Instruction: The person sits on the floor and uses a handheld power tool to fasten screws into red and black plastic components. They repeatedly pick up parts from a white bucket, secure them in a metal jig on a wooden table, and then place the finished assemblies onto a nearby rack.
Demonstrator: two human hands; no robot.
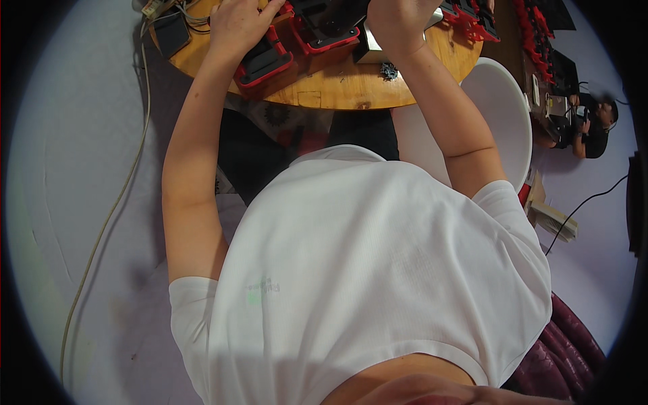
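At the top edge my left hand (237, 25) is over the round wooden table, beside a black part with a red rim (265, 66). Its thumb stretches right, apart from the finger that shows; the other fingertips are cut off. A second black and red part (324, 30) lies between my hands, with a dark rounded shape (345, 15) over it that I cannot make out. My right hand (399, 25) is above a small open box (372, 48); its fingers are beyond the frame. Below the right wrist lies a little heap of small metal pieces (388, 71), seemingly screws.
More red and black parts (471, 21) lie at the table's (324, 93) far right, others (533, 44) on a dark surface beyond. A large white bin (503, 108) stands right of the table. Cables and a dark box (171, 34) sit at far left. Another person (594, 128) is at far right.
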